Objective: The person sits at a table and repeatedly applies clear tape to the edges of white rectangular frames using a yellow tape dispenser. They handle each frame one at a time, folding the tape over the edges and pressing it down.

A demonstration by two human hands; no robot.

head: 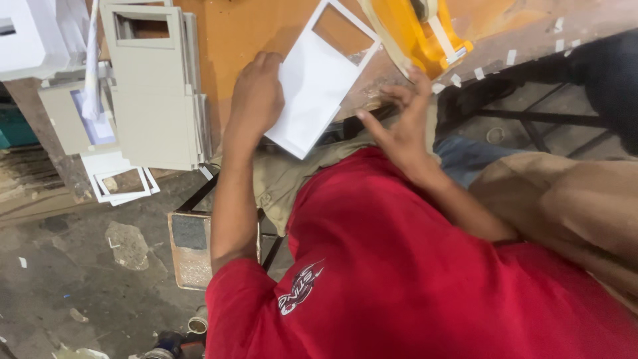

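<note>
The panel (312, 83) under the left hand (256, 100) is plain white, with a cut-out window showing the orange-brown bench (246, 30) beneath. To the left lies a stack of grey-beige panels (156, 100) — below them, white frames (123, 183). At the far right sits a yellow tape dispenser (419, 33) with cream tape. The shirt (412, 279) is red — a white and black emblem on it.

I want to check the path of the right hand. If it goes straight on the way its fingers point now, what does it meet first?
The right hand points up and slightly right in the picture, toward the yellow tape dispenser on the orange table. That dispenser would probably come first; small tape pieces lie close by, but depth is unclear.
</note>
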